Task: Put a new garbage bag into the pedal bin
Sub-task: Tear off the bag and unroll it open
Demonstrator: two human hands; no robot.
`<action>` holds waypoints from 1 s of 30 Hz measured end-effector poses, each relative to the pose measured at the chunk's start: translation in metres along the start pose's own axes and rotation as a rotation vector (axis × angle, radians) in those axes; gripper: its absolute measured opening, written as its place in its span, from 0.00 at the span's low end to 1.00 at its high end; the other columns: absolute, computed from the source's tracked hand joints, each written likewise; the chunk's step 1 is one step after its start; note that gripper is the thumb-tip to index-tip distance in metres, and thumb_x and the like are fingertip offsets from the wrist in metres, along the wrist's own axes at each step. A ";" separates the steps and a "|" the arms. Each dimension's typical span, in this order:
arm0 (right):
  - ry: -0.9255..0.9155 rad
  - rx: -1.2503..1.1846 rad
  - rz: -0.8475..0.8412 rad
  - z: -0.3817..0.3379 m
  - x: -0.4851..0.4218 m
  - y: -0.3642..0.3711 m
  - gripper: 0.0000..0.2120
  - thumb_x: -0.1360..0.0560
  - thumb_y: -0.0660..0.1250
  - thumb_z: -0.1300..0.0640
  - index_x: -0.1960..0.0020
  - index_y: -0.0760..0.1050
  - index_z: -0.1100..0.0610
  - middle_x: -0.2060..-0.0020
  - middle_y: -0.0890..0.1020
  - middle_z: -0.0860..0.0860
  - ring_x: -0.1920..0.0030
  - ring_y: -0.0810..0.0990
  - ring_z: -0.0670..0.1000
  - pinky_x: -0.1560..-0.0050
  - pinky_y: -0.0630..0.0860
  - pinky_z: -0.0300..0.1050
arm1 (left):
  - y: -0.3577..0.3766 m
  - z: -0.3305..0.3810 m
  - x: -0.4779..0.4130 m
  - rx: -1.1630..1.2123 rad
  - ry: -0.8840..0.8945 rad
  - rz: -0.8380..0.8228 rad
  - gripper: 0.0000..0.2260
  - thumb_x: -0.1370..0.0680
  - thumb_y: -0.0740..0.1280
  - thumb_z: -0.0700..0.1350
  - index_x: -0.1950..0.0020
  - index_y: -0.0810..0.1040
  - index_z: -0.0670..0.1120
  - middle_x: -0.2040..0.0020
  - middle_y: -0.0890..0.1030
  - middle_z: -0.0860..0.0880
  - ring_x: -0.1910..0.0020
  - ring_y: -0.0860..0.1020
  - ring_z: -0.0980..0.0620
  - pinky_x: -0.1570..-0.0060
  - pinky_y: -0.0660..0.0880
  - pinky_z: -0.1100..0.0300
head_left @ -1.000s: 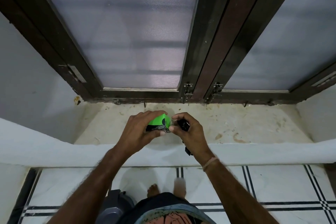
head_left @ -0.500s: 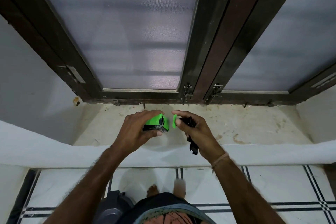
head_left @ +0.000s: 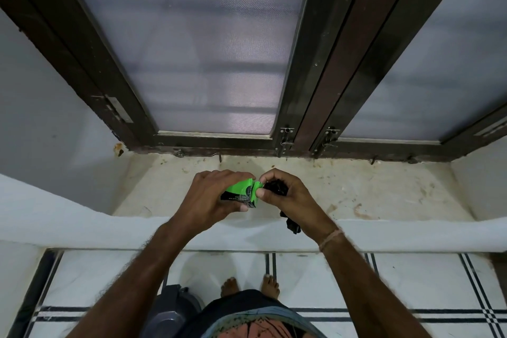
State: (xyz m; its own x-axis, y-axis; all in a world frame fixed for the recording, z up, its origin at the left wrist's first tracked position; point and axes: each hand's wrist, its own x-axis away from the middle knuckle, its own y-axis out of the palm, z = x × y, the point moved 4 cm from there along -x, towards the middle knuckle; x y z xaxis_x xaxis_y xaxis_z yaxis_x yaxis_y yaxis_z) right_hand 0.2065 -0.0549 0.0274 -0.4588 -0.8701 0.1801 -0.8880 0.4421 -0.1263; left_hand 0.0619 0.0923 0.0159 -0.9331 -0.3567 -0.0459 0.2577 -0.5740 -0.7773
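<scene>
My left hand (head_left: 208,195) grips a small green and black garbage-bag box (head_left: 240,192) above the window sill. My right hand (head_left: 290,197) holds a crumpled black garbage bag (head_left: 277,188) in its palm, with a loose end (head_left: 292,223) hanging below the wrist. Its thumb and forefinger pinch the box's green end flap (head_left: 256,190). The grey pedal bin (head_left: 171,310) stands on the floor at my lower left, partly hidden by my left forearm and my body.
A stained stone sill (head_left: 356,189) runs under a dark-framed window (head_left: 296,90) with mesh panes. A white ledge edge (head_left: 82,230) fronts the sill. White floor tiles with black lines (head_left: 411,282) lie below, and my bare feet (head_left: 249,285) stand on them.
The hands had drawn slightly apart with the flap open; now they have come together again and my right fingers pinch the flap against the box end.
</scene>
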 end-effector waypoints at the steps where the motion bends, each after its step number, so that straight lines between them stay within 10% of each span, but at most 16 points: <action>1: 0.009 0.000 -0.015 -0.001 0.000 0.000 0.07 0.22 0.73 0.60 0.46 0.79 0.62 0.58 0.80 0.50 0.64 0.75 0.41 0.72 0.71 0.36 | 0.000 0.001 0.000 -0.008 0.005 -0.006 0.27 0.28 0.73 0.63 0.30 0.76 0.61 0.42 0.83 0.60 0.45 0.79 0.54 0.44 0.74 0.46; 30: 0.074 -0.039 0.128 0.011 -0.001 -0.002 0.10 0.23 0.74 0.60 0.50 0.82 0.69 0.68 0.80 0.47 0.73 0.73 0.39 0.72 0.72 0.39 | 0.004 0.011 0.005 -0.050 -0.049 -0.018 0.26 0.28 0.72 0.61 0.30 0.75 0.62 0.39 0.83 0.59 0.40 0.78 0.52 0.37 0.68 0.46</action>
State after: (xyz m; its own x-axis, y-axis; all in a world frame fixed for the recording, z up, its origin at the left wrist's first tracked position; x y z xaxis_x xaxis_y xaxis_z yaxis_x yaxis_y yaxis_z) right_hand 0.2093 -0.0572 0.0163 -0.5678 -0.7886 0.2362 -0.8222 0.5575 -0.1152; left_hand 0.0608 0.0798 0.0193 -0.9237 -0.3830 -0.0022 0.2273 -0.5434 -0.8081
